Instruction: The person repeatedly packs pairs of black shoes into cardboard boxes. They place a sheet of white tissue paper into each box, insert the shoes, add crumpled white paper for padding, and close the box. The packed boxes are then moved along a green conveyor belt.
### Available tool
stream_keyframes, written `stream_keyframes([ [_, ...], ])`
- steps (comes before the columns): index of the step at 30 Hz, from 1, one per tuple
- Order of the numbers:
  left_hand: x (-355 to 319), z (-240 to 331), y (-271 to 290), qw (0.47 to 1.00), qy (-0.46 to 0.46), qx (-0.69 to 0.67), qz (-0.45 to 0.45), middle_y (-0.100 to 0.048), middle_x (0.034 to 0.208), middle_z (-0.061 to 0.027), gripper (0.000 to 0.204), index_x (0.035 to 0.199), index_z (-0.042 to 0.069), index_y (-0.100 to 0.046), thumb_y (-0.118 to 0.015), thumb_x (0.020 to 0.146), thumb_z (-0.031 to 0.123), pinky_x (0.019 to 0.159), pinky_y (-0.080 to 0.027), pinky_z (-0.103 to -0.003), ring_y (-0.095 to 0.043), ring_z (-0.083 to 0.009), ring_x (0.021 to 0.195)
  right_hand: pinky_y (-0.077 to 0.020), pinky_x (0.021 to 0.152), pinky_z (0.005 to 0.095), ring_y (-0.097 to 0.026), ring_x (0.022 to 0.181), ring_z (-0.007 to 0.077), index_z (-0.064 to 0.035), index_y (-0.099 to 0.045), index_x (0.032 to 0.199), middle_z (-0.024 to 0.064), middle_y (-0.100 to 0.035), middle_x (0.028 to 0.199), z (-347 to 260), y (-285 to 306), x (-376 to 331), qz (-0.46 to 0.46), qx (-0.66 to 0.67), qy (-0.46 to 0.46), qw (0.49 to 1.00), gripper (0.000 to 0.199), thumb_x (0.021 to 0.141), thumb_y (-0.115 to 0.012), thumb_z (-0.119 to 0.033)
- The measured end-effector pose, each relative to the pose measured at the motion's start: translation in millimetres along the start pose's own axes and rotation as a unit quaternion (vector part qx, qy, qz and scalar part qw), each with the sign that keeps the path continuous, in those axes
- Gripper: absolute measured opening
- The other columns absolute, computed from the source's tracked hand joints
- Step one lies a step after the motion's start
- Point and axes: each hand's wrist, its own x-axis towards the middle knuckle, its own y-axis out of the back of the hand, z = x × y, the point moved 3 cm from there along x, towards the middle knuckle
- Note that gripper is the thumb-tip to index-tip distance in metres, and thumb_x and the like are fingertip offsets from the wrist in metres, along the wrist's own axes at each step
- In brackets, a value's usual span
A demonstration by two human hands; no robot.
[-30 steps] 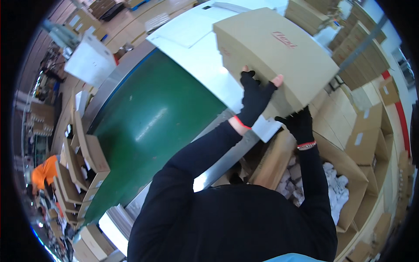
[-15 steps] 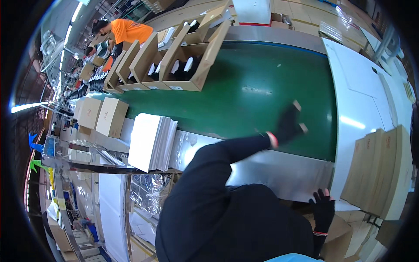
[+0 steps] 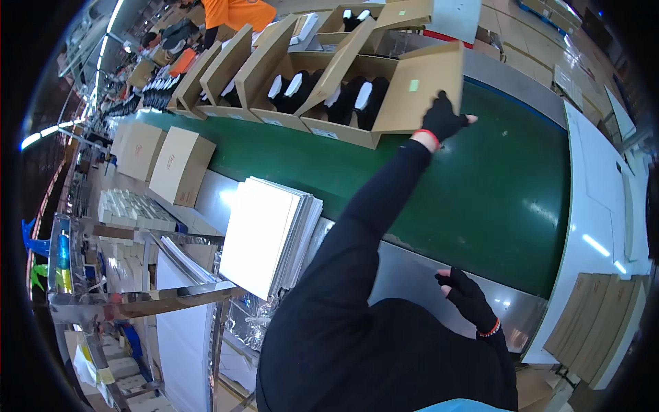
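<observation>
1. Head view, far L: metal frame (image 3: 151,301), then closed tan cartons (image 3: 184,168) standing on near side of the green belt (image 3: 508,185).
2. Up top, a co-worker in an orange top (image 3: 237,10), cut off at upper edge, is beyond the row of open cartons (image 3: 271,69); those hold black items w/ white pieces.
3. Lower, approx. below that row: thick stack of white sheets (image 3: 261,237), by the steel ledge (image 3: 405,268).
4. Mid: nearest open carton (image 3: 357,136) sits on the belt at the R end of the row's near side, w/ a pair of black items (image 3: 371,103) inside. Its R flap (image 3: 415,103) is folded out, w/ a small pale green patch on it.
5. L hand (image 3: 446,118), black fingerless glove, is at that flap's R edge: part open, fingers over the board, thumb spread off to the R (can't tell if it's gripping or just resting).
6. R hand (image 3: 467,299), same kind of glove, is over the steel ledge, well apart from the carton: half open, fingers loosely bent, nothing in it.
7. Far R: white tabletop (image 3: 597,213) past belt's end; tan cardboard pcs (image 3: 583,323) side by side at its near part.
</observation>
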Motion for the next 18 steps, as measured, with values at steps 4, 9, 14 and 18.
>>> stream_keyframes([
  [4, -32, 79, -44, 0.993, -0.031, -0.067, -0.090, -0.058, 0.112, -0.0330, 0.110, 0.141, -0.015, -0.015, -0.060, 0.077, 0.062, 0.089, -0.048, -0.042, -0.061, -0.0415, 0.103, -0.0449, 0.091, 0.0295, -0.057, 0.109, 0.0161, -0.0046, -0.051, 0.128, 0.0099, -0.060, 0.118, 12, -14, 14, 0.003, 0.003, -0.061, 0.998, 0.038, 0.093, -0.058, -0.017],
  [9, -134, 186, -55, 0.905, -0.197, -0.241, -0.291, -0.053, 0.121, -0.0316, 0.092, 0.135, -0.008, -0.035, -0.060, 0.079, 0.060, 0.099, -0.040, -0.045, -0.051, -0.0423, 0.118, -0.0456, 0.092, 0.0354, -0.059, 0.110, 0.0257, -0.0050, -0.053, 0.125, 0.0145, -0.061, 0.117, 46, -23, 32, 0.030, -0.117, 0.025, 0.992, 0.041, 0.087, -0.064, -0.019],
  [14, -191, 158, -23, 0.849, -0.451, -0.225, -0.158, -0.061, 0.106, -0.0175, 0.061, 0.121, 0.002, -0.057, -0.071, 0.078, 0.042, 0.086, -0.046, -0.041, -0.058, -0.0341, 0.100, -0.0491, 0.076, 0.0430, -0.064, 0.081, 0.0294, -0.0055, -0.065, 0.105, 0.0159, -0.065, 0.094, 48, 39, 52, 0.277, -0.556, 0.234, 0.748, 0.028, 0.082, -0.064, -0.021],
  [18, -232, 56, 27, 0.928, -0.280, -0.049, -0.241, -0.062, 0.095, -0.0151, 0.047, 0.126, 0.011, -0.058, -0.068, 0.083, 0.029, 0.077, -0.047, -0.040, -0.059, -0.0328, 0.086, -0.0500, 0.078, 0.0454, -0.063, 0.087, 0.0360, -0.0052, -0.064, 0.101, 0.0170, -0.064, 0.091, 95, 124, 62, 0.305, -0.542, 0.029, 0.782, 0.035, 0.072, -0.072, -0.023],
])
